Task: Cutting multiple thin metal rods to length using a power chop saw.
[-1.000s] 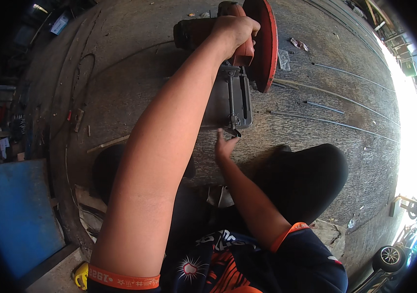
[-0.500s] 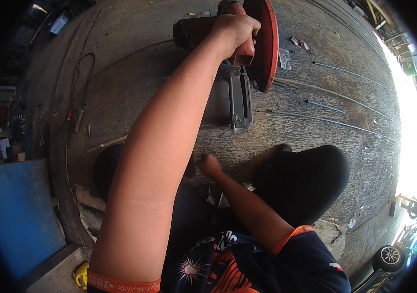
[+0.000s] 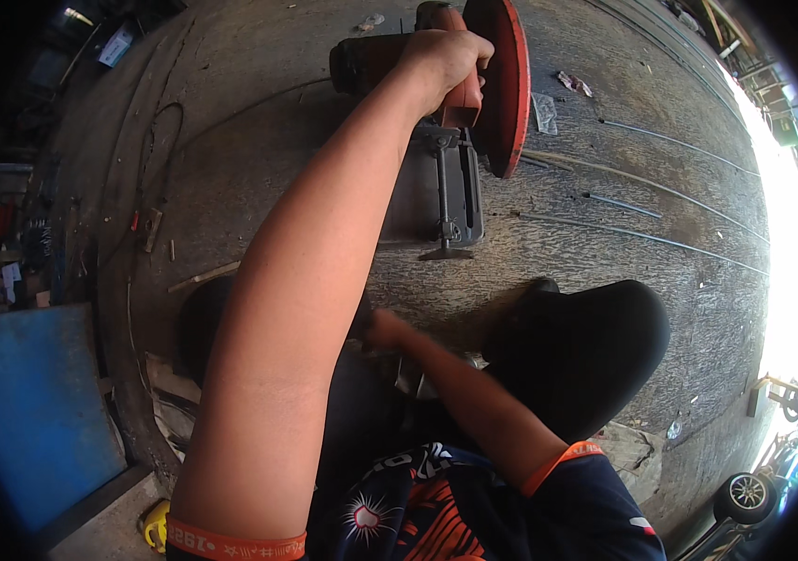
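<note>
My left hand (image 3: 438,67) is wrapped round the red handle of a cut-off saw (image 3: 460,103), with the arm stretched forward over the floor. A large red disc guard (image 3: 508,93) stands to the right of that hand, and the saw's dark motor to its left. Below it, the grey base carries a screw clamp (image 3: 445,187) with a crossbar (image 3: 446,253) at its near end. My right hand (image 3: 386,330) is low by my left knee, apart from the clamp. Motion blurs its fingers, and I cannot make out anything in them.
Several thin metal rods (image 3: 642,240) lie on the worn floor to the right, near a clear plastic scrap (image 3: 544,112). A blue panel (image 3: 39,402) is at the left. A cable (image 3: 240,110) runs left from the saw. A small wheel (image 3: 746,494) shows at lower right.
My right hand has moved slightly left and nearer to me, away from the clamp. The clamp's crossbar has turned from slanted to level. My left hand keeps its grip on the saw handle.
</note>
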Available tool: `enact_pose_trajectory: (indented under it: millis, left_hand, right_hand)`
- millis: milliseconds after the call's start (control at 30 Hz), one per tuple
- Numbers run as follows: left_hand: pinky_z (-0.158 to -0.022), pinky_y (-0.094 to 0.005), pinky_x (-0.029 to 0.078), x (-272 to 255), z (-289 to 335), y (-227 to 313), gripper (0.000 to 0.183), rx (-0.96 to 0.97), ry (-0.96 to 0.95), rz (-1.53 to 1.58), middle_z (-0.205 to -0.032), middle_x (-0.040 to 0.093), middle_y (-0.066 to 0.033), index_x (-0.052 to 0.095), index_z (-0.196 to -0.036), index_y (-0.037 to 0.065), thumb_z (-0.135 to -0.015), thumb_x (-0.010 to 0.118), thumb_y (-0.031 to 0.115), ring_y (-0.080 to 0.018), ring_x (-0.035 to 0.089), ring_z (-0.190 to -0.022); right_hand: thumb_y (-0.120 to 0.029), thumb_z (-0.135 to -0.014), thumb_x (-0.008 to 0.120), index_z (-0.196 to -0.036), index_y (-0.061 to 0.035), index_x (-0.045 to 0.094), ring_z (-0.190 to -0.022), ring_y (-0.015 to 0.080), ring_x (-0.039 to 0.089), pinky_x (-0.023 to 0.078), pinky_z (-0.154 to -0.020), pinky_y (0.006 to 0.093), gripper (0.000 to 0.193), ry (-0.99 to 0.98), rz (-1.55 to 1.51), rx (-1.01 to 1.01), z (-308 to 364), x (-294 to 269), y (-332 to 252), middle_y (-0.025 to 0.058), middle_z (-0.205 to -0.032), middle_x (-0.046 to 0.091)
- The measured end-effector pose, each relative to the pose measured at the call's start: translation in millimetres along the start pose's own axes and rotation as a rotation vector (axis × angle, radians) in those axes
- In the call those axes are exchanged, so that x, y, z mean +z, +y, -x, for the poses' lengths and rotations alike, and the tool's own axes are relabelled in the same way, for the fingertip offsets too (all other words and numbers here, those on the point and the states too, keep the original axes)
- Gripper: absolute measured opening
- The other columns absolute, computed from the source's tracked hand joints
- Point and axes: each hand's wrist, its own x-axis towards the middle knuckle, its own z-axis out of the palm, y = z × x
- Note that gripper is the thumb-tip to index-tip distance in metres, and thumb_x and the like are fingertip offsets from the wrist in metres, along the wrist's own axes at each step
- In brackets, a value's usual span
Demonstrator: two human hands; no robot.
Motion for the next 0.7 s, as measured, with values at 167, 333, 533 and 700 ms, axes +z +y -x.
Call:
enact_pose_trajectory:
  millis: [167,333,533,700]
  left_hand:
    - [-0.055,-0.0347,0.054,0.0,2.6,-0.3,0.011,-0.035,-0.011,0.002,-0.067,0.059,-0.0111,0.057,-0.073,-0.001,-0.070,0.063,0.008,-0.0201,0.061,-0.056]
    - [-0.059,-0.0314,0.055,-2.3,3.1,2.8,0.013,-0.076,-0.061,-0.026,-0.069,0.059,-0.0077,0.058,-0.077,0.002,-0.073,0.064,0.012,-0.0168,0.061,-0.059]
    - [-0.058,-0.0316,0.055,-1.5,3.2,0.9,0.012,-0.072,-0.031,-0.016,-0.069,0.058,-0.0074,0.058,-0.077,0.002,-0.074,0.064,0.012,-0.0167,0.060,-0.059]
    - [-0.058,-0.0323,0.055,-2.6,2.3,0.9,0.012,-0.064,-0.055,-0.017,-0.068,0.058,-0.0074,0.058,-0.076,0.002,-0.074,0.064,0.012,-0.0169,0.060,-0.058]
  right_hand:
    - [-0.026,-0.078,0.069,-0.110,0.0005,0.067,-0.103,0.0403,0.065,0.051,-0.090,0.0466,0.041,0.206,-0.273,-0.050,-5.9,21.9,14.4,0.0241,-0.109,0.067]
    - [-0.035,-0.083,0.074,-0.125,0.0058,0.054,-0.109,0.0369,0.061,0.048,-0.094,0.0424,0.062,1.309,-0.740,0.154,-30.2,-34.0,58.6,0.0219,-0.117,0.064]
    - [-0.025,-0.094,0.063,-0.107,0.0036,0.058,-0.065,0.0171,0.053,0.046,-0.063,0.0361,0.031,1.261,-1.581,0.130,-13.4,-103.8,68.1,0.0065,-0.084,0.060]
    - [-0.027,-0.076,0.072,-0.109,0.0008,0.070,-0.093,0.0328,0.069,0.052,-0.088,0.0422,0.043,0.548,-0.343,-0.126,9.3,-37.8,18.6,0.0190,-0.099,0.072]
